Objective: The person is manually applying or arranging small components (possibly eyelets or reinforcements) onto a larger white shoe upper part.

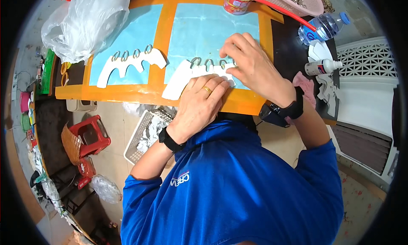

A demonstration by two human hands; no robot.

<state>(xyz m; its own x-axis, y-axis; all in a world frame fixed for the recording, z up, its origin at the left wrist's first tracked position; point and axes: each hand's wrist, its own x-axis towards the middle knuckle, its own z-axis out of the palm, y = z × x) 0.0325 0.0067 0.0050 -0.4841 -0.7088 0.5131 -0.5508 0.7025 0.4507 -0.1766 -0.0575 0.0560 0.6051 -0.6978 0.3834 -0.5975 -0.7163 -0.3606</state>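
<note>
A white scalloped cut-out sheet (175,82) lies near the front edge of the blue-and-orange work board (202,28). My left hand (202,102) rests flat on the sheet's lower part, fingers stretched out. Along its upper edge stand several oval metal rings (208,65). At the right end of that row, my right hand (250,64) is curled in a pinch around a ring, which its fingers partly hide. To the left lies a similar white cut-out (121,67), with several rings along its scalloped edge.
A clear plastic bag (91,22) covers the board's far left corner. Beyond the right hand are a red tub (236,5), a pink basket of metal pieces (314,2), a water bottle (323,28) and a white small bottle (321,67). A scrap basket (138,136) stands below.
</note>
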